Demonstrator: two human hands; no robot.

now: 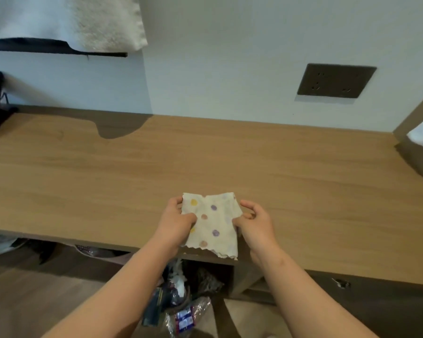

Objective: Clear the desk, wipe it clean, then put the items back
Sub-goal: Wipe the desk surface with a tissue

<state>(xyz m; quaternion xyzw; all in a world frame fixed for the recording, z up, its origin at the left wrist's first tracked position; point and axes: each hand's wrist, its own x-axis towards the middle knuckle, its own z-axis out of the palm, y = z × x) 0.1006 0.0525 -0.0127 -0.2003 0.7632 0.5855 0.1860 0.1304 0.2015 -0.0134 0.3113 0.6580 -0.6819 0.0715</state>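
You held a cream cloth with coloured dots [214, 225] above the front edge of the light-brown wooden desk [303, 181], your left hand [175, 223] and right hand [257, 224] each pinching a side with curled fingers.

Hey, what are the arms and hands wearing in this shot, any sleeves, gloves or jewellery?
Nothing shows. The left hand and right hand are bare, with no gloves, rings or watch in view. The left forearm and right forearm are bare too, down to the picture's bottom edge; no sleeve or wristband is visible.
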